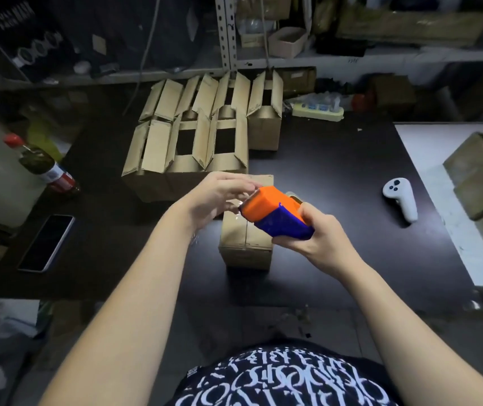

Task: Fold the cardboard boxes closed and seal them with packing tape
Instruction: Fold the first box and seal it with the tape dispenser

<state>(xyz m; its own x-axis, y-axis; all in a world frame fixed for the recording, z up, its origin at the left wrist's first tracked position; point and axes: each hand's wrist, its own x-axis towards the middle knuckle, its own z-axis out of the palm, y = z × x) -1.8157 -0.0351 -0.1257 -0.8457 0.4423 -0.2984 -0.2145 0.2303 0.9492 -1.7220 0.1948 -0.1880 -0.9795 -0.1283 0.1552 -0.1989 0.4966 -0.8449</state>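
Hidden around the tape dispenser (272, 213)
It covers the far top of the closed box (244, 244) beneath it, and its roll (294, 198) is mostly hidden by the shell and the gripping right hand (322, 232). At its toothed edge the fingertips of the left hand (217, 197) blur, so any pinched tape cannot be told. Far right of it, stacked boxes (480, 183) are cut by the frame edge. Behind it, the goods on the shelf (337, 55) are dim.

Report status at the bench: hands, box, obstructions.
Right hand grips tape dispenser; left hand at its blade end, pinch unclear. Closed box beneath, flaps folded shut. Open boxes behind it, flaps up. Phone and controller lie clear of it.
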